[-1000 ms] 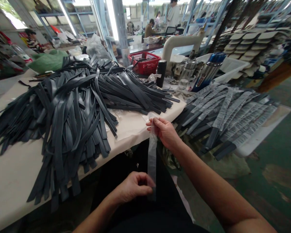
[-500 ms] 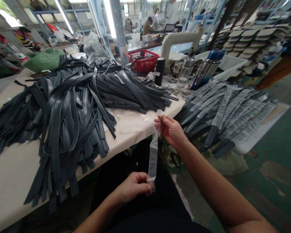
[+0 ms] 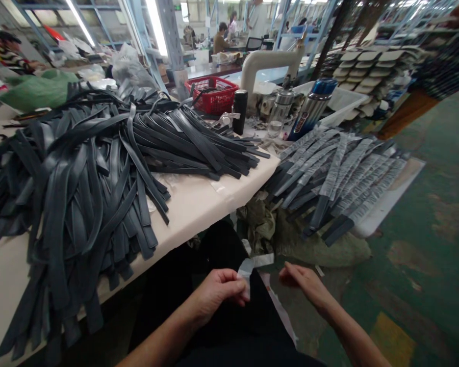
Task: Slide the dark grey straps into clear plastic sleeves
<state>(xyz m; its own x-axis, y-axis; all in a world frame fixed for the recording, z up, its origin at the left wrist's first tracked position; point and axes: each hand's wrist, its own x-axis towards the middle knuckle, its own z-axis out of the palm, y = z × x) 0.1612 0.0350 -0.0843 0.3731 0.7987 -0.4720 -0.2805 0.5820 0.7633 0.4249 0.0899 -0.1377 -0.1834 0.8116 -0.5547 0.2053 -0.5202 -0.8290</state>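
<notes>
Over my lap, my left hand (image 3: 220,291) pinches a thin clear plastic strip (image 3: 246,267) between thumb and fingers. The strip's free end trails up and to the right over my dark trousers. To the right, my right hand (image 3: 305,283) hangs apart from it with curled fingers and nothing visible in them. A large heap of dark grey flat straps (image 3: 95,178) covers much of the table (image 3: 199,204) on the left. Beyond my right hand lies a stack of similar straps wrapped in clear film (image 3: 344,168), with bare dark ends.
Behind the straps stand a red plastic basket (image 3: 214,97), a black bottle (image 3: 239,111), a glass jar (image 3: 279,109) and a blue-silver flask (image 3: 311,109). A cream machine arm (image 3: 248,69) rises behind them. Sacks (image 3: 321,239) lie below the wrapped stack. A person (image 3: 439,76) is at right.
My right hand has let go of the strip's upper end and moved down and right. The strip, stretched upright before, now droops from my left hand. The view has shifted slightly right.
</notes>
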